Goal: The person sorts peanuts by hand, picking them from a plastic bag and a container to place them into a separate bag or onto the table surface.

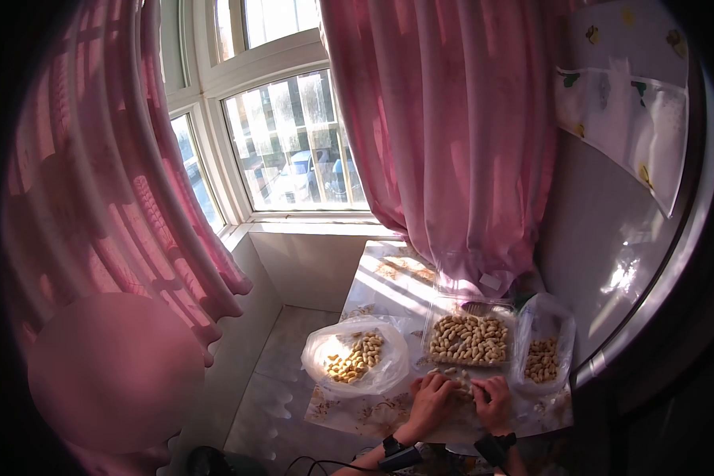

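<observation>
My left hand (432, 399) is at the near side of the table, its fingers bent in beside a small heap of peanuts (457, 374). Across a narrow gap, my right hand (493, 403) has its thumb and fingers drawn together over the same spot. Whatever lies in either hand's fingertips is too small to make out. Behind the hands stands a clear plastic tray (428, 349) full of unshelled peanuts (472, 337). Left of it is an open white plastic bag (394, 358) with peanuts (357, 358). A bag-lined container (564, 337) on the right holds smaller, browner pieces (542, 361).
The patterned table (333, 408) stands against a pink curtain (460, 143) and a grey appliance-like panel (603, 214) on the right. A window (293, 143) lets sunlight onto the tabletop. Another pink curtain (95, 198) hangs at left. Dark cables (317, 462) run by my left forearm.
</observation>
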A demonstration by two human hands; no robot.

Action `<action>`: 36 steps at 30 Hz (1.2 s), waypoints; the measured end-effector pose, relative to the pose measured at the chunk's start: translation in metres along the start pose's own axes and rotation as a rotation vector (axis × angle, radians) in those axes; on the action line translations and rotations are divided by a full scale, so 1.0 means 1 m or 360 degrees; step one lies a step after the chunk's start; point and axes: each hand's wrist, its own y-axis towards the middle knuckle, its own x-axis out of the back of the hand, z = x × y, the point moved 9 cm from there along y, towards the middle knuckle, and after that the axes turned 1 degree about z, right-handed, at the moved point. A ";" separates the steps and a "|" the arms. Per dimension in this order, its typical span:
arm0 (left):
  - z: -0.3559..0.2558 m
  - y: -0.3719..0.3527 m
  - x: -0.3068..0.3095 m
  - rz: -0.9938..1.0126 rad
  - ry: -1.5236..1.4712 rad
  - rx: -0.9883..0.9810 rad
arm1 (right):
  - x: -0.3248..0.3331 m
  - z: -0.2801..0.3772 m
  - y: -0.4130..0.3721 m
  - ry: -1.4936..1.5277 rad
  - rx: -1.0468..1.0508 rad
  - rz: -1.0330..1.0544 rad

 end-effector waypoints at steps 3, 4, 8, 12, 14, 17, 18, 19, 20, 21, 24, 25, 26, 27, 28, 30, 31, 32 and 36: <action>-0.011 0.005 0.008 -0.0034 -0.0021 -0.0036 | -0.001 0.003 -0.002 -0.0008 0.0056 -0.0041; -0.010 0.005 0.007 -0.0034 -0.0020 -0.0037 | -0.002 0.007 -0.002 -0.0023 0.0097 -0.0025; -0.005 0.002 0.003 -0.0087 -0.0061 -0.0122 | -0.005 0.012 -0.004 0.0025 0.0169 0.0038; -0.002 0.001 -0.001 -0.0051 -0.0045 -0.0098 | -0.005 0.018 -0.002 0.0045 0.0195 0.0083; 0.000 0.001 -0.002 -0.0040 -0.0046 -0.0098 | -0.005 0.017 -0.002 0.0057 0.0148 0.0087; -0.002 0.003 0.000 -0.0090 -0.0070 -0.0052 | -0.003 0.005 -0.004 0.0087 0.0018 -0.0015; -0.001 0.004 0.005 -0.0157 -0.0093 -0.0005 | -0.001 0.008 -0.002 0.0088 0.0025 -0.0013; -0.003 0.006 0.007 -0.0166 -0.0090 -0.0005 | 0.011 0.015 0.003 0.0029 0.0087 -0.0157; -0.003 0.006 0.009 -0.0163 -0.0121 0.0016 | 0.023 0.024 0.009 -0.0029 0.0145 -0.0302; -0.003 0.007 0.009 -0.0155 -0.0153 0.0037 | 0.026 0.028 0.018 -0.0025 0.0147 -0.0300; -0.004 0.006 0.009 -0.0137 -0.0107 -0.0015 | 0.042 0.031 0.041 -0.0149 0.0105 -0.0433; -0.004 0.006 0.009 -0.0133 -0.0108 -0.0014 | 0.042 0.027 0.047 -0.0149 0.0100 -0.0433; -0.004 0.006 0.008 -0.0121 -0.0110 -0.0023 | 0.042 0.022 0.054 -0.0226 0.0094 -0.0445; -0.003 0.005 0.008 -0.0109 -0.0111 -0.0028 | 0.040 0.016 0.058 -0.0300 0.0089 -0.0454; -0.002 0.003 0.008 -0.0108 -0.0107 -0.0021 | 0.037 0.008 0.060 -0.0356 0.0072 -0.0438; -0.002 0.004 0.009 -0.0160 -0.0089 -0.0046 | 0.036 0.005 0.056 -0.0340 0.0053 -0.0475; 0.000 0.005 0.008 -0.0171 -0.0080 -0.0043 | 0.036 0.004 0.054 -0.0333 0.0036 -0.0519; 0.001 0.004 0.007 -0.0185 -0.0084 -0.0031 | 0.035 0.007 0.048 -0.0303 0.0014 -0.0495; 0.001 0.004 0.004 -0.0143 -0.0107 0.0017 | 0.016 0.011 0.017 -0.0144 0.0103 -0.0249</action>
